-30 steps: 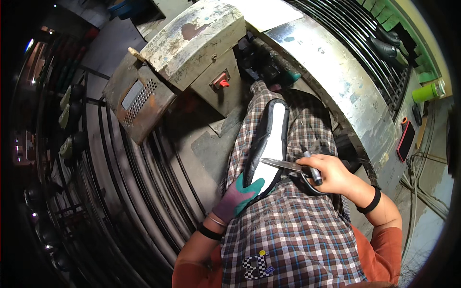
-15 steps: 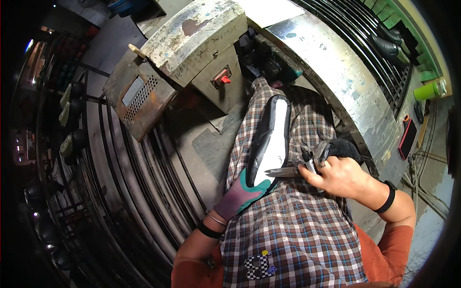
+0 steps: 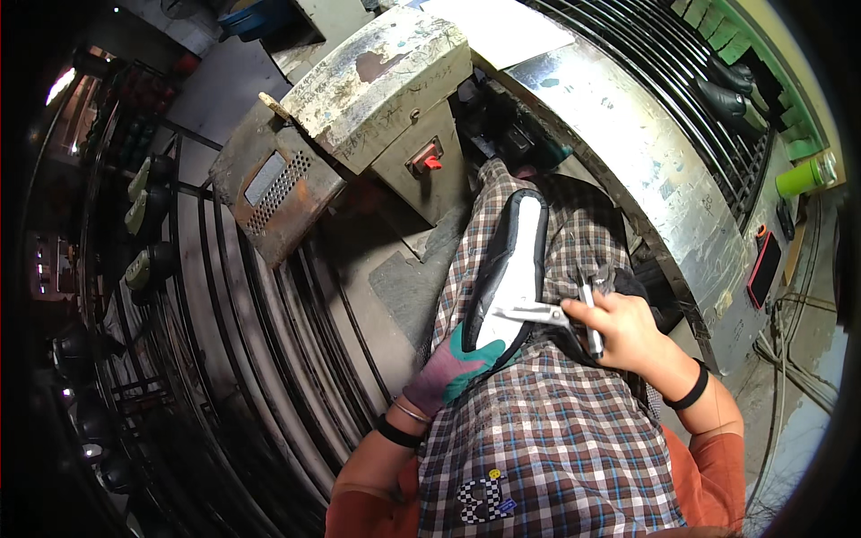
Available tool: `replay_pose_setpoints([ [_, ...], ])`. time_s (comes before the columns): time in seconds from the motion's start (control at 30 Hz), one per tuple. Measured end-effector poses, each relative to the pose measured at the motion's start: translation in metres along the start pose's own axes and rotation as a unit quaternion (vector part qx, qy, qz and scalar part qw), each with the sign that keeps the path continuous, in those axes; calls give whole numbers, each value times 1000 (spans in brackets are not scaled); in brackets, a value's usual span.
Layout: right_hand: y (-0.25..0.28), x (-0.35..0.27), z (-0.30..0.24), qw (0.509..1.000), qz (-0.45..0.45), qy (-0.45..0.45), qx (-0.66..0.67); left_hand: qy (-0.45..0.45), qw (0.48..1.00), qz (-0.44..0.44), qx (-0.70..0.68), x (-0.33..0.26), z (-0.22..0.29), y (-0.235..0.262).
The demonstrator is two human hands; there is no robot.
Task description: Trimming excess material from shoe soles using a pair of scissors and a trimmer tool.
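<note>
- Shoe (image 3: 518, 255): on the lap, white face up, its near end tilted left of its far end.
- Done, by appearance: the black border (image 3: 489, 264) is turned in along both long edges of the white face.
- Left: the white face carries no cover. Any edge work outstanding cannot be judged at this scale; the near end is partly masked by the glove.
- Left hand (image 3: 464, 363), gloved: clamped on the shoe's near end, thumb over the white face; the remaining fingers are mostly hidden.
- Right hand (image 3: 625, 330), bare: fingers closed around the blade tool (image 3: 531, 312), which points left across the near part of the white face. Contact cannot be confirmed. A silver rod (image 3: 589, 323) crosses the same grip; whether it belongs to the tool is unclear.
- Apron (image 3: 547, 439): checked cloth beneath the shoe.
- Machine (image 3: 386, 81): far left of the shoe, red switch (image 3: 433, 163) on its front.
- Bench (image 3: 646, 117): far right. Green bottle (image 3: 801, 177) and phone (image 3: 762, 269) at the right.
</note>
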State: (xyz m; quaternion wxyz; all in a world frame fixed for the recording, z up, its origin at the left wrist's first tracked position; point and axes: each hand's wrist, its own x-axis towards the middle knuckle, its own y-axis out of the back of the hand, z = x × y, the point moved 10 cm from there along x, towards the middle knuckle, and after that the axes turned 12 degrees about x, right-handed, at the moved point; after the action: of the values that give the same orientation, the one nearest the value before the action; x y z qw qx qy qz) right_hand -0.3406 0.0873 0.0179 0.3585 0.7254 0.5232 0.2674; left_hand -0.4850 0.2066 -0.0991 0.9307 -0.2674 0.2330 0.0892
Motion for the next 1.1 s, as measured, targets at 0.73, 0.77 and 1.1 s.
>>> replay_pose_setpoints([
  [0.73,-12,-29,116,585,247,-182,751,-76,893,-48,442,-19,77,-11],
  [0.77,-26,-34,125,543,237,-181,785,-65,888,-41,454,-10,75,-2],
  [1.1,-63,-12,59,688,124,-188,689,-39,993,102,32,19,9,-25],
])
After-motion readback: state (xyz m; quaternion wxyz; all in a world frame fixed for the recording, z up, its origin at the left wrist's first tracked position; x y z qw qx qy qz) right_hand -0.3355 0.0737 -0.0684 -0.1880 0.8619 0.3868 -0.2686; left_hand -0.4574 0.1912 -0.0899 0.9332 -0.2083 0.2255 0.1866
